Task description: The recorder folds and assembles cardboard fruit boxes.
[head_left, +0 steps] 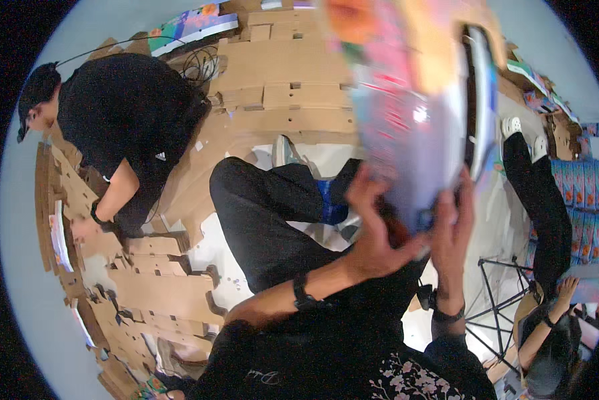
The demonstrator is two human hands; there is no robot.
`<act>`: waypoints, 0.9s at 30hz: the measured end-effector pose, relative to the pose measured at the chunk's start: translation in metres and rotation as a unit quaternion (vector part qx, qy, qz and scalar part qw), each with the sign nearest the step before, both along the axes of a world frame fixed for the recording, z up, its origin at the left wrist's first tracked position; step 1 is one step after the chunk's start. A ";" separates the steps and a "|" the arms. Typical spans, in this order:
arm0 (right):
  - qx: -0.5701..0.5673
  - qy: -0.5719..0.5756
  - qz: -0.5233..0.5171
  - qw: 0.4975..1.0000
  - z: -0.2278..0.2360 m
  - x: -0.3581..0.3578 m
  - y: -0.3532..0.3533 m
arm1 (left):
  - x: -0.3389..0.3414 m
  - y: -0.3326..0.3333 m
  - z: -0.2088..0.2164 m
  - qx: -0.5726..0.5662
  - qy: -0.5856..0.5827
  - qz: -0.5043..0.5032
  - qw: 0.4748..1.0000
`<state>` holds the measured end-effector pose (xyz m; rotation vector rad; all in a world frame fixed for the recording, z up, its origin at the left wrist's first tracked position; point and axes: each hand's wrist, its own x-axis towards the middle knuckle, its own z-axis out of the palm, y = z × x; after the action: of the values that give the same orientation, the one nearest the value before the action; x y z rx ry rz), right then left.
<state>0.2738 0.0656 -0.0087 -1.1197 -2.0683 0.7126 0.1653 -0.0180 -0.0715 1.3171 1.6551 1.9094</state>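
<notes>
Right of centre, the left hand [371, 239] and right hand [451, 230], fingers half-curled, clasped a colourful carton [406, 143] by its lower end. Brown cardboard [266, 63] lay at upper centre.

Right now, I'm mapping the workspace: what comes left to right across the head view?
Stooping co-worker in black, black-trousered left knee, left hand and right hand holding glossy multicoloured package, stacked blue-and-orange printed packages.

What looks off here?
Cable coiled loosely on the cardboard beside the bent co-worker, and small bits scattered on the white floor by the wearer's leg: both look untidy. Held piece too blurred to judge damage.
</notes>
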 end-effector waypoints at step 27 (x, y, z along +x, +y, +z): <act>0.067 -0.296 -0.307 0.902 -0.294 0.269 0.167 | -0.179 -0.137 -0.078 -0.295 0.166 0.106 0.935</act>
<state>0.5426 0.2323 -0.3030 -1.9471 -1.9798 -0.1026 -0.0133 -0.1548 -0.1496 1.2774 2.3736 1.1478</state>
